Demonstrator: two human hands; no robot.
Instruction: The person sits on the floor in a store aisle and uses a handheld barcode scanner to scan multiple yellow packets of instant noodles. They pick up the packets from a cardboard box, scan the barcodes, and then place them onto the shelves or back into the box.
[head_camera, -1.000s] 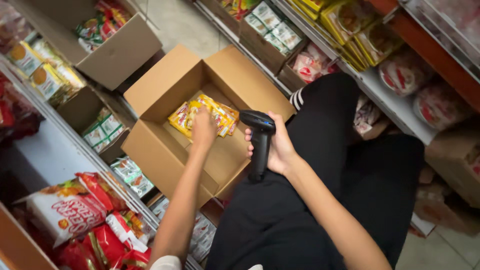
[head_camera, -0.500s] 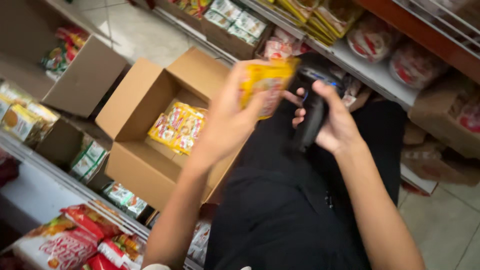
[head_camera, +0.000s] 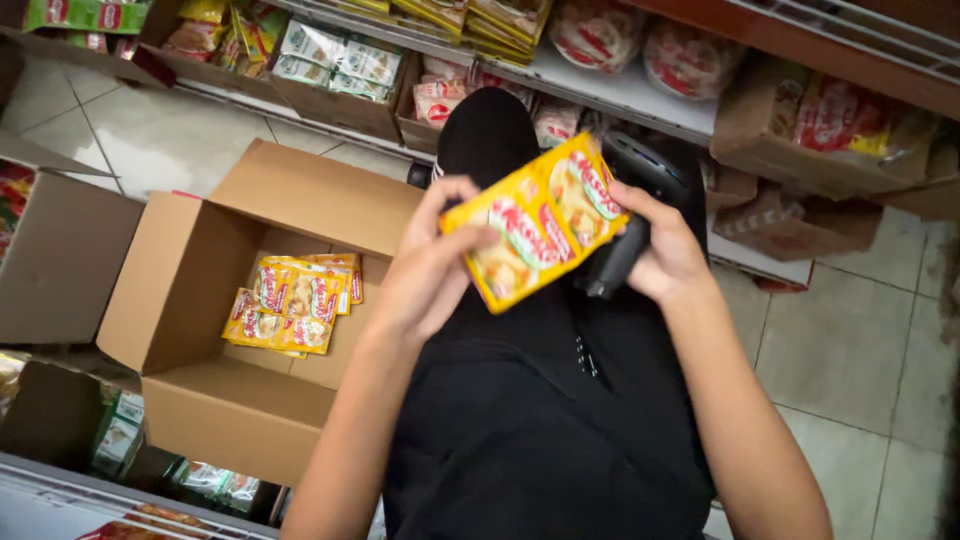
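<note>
Left hand: the left hand (head_camera: 425, 275) is closed on the flat yellow foil packet (head_camera: 535, 222), thumb on its printed face and fingers curled over the near end, holding it up above the lap.
Right hand: the right hand (head_camera: 665, 250) is wrapped round the grip of the black plastic handheld scanner (head_camera: 628, 220), with one fingertip touching the packet's far edge.
Packet position: tilted, its long side running from lower left to upper right, just in front of the scanner and between the two hands.
Open box: the brown cardboard box (head_camera: 190, 290) stands on the floor to the left of the knees, flaps folded outward; a small stack of matching yellow packets (head_camera: 290, 300) lies on its bottom.
Neighbouring boxes: a second cardboard carton (head_camera: 50, 265) sits just left of the open box, cut off by the frame edge.
Shelves ahead: a low white metal shelf (head_camera: 640, 95) carries yellow flat packs, clear bags with red print and trays of small green and white packets (head_camera: 340, 55).
Right side: a torn brown cardboard tray (head_camera: 800, 130) with red and yellow bags rests on the shelf.
Floor: pale square tiles (head_camera: 850, 340).
In the way: the packet covers most of the scanner's head; black trousers (head_camera: 540, 420) fill the lower middle.
Hard to tell: the scanner's window is hidden, and goods at the lower left are cropped and dim.
</note>
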